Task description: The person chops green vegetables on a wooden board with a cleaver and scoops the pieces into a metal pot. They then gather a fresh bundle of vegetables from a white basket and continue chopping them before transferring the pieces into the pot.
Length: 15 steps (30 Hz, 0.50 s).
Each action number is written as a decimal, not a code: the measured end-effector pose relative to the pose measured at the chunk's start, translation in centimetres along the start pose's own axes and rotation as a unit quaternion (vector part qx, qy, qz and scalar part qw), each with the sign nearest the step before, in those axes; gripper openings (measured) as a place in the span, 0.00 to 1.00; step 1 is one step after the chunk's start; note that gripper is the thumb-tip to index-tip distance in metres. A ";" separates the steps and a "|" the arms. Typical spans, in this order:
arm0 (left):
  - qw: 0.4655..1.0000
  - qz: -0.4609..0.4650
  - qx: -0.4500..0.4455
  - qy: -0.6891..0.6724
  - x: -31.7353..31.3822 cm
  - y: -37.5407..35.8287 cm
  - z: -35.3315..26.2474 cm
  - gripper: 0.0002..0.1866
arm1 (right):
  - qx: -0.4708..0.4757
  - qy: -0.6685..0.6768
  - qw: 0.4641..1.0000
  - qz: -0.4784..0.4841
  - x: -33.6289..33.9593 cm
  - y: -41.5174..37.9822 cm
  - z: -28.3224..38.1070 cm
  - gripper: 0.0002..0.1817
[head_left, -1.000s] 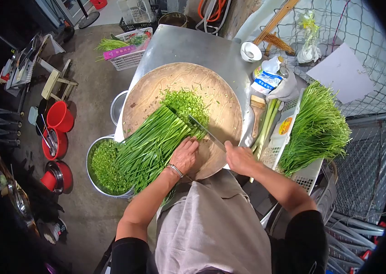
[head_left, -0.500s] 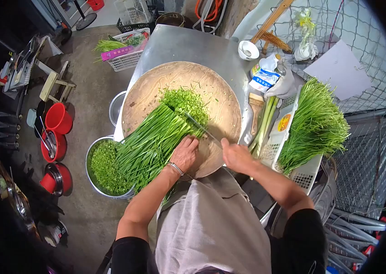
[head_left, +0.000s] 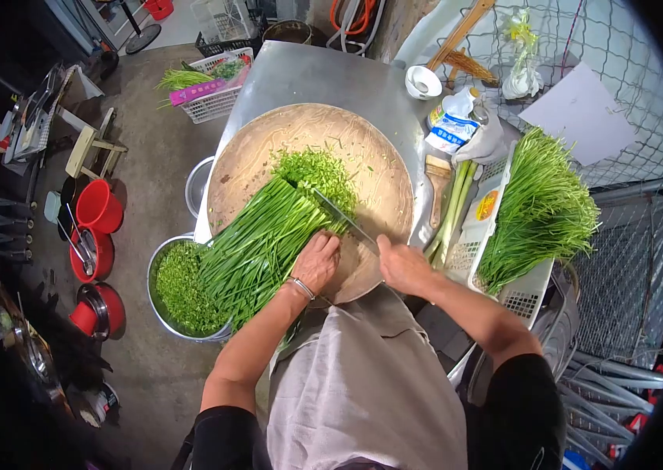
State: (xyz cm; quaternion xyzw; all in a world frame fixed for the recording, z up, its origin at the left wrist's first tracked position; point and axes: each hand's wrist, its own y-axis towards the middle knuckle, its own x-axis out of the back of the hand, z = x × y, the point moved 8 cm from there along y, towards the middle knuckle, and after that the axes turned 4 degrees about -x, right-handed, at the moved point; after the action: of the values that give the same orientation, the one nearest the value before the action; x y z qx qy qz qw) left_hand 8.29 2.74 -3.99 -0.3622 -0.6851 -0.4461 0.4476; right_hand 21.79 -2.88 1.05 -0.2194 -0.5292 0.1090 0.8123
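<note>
On a steel table point(head_left: 300, 66), long greens point(head_left: 257, 231) are slanting upper right to lower left across a round board point(head_left: 385, 176). The left hand point(head_left: 317, 262) is holding them down, fingers bunched; the right hand point(head_left: 403, 266) is gripping a knife point(head_left: 345, 213) pointing upper left. A blue-and-white packet point(head_left: 451, 131) is showing unreadable lettering.

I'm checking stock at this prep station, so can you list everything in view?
Knife: one, grey blade, over board
Long greens: one bundle, green, on board
Chopped greens: one pile, light green, on board
Board: one, round, wooden, on table
Table: one, silver, centre
Metal bowl: one, silver, left, holding chopped greens
White bowl: one, table's far right
Brush: one, brown, right of board
Packet: one, blue-white, beyond brush
Basket: one, white, right, greens inside
Crate: one, white, far left, greens inside
Red tubs: three, floor, left
Stool: one, pale, floor
Background clutter: too dim to count
Hands: two; left on long greens, right gripping knife
</note>
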 end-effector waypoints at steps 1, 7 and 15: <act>1.000 -0.001 0.006 -0.010 -0.5 -0.1 0.3 0.10 | -0.015 0.010 1.000 -0.003 -1.0 0.1 -1.0 0.12; 1.000 -0.015 -0.011 0.010 -0.3 -0.2 0.1 0.10 | 0.004 0.028 0.999 -0.028 1.2 -0.9 -0.7 0.12; 0.999 -0.005 0.022 -0.027 -1.0 -0.3 0.4 0.11 | 0.011 0.026 0.999 -0.024 -1.1 1.0 0.4 0.12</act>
State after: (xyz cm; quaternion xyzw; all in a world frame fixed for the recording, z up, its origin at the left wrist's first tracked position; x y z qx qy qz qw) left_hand 8.20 2.92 -5.13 -0.3608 -0.7087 -0.4234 0.4340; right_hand 21.05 -2.38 -0.13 -0.2000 -0.5117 0.0894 0.8307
